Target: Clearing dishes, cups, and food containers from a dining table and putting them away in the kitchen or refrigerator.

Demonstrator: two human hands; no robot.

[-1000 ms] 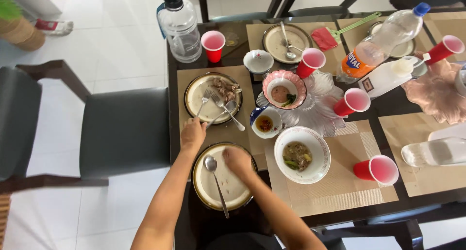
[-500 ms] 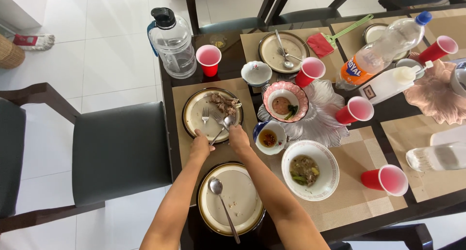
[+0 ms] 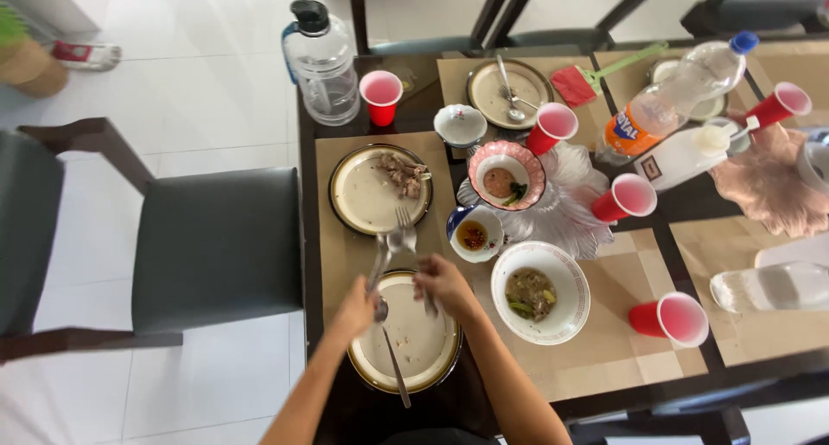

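My left hand (image 3: 357, 309) grips the handle of a spoon (image 3: 395, 239), and my right hand (image 3: 442, 283) grips a fork (image 3: 403, 218) with its tines pointing away from me. Both utensils are lifted and cross each other above the gap between two gold-rimmed plates. The near plate (image 3: 432, 337) lies under my hands with another spoon (image 3: 395, 366) resting on it. The far plate (image 3: 367, 199) carries meat scraps (image 3: 403, 173) at its right side.
A white bowl of leftovers (image 3: 566, 311), a small sauce bowl (image 3: 473, 235) and a pink bowl (image 3: 509, 176) stand to the right. Several red cups (image 3: 380, 97) dot the table. A large water jug (image 3: 324, 61) stands at the far left corner, and a dark chair (image 3: 207, 246) is at the left.
My hands reached to the far plate, took up the fork and spoon from it, and drew back with them over the near plate.
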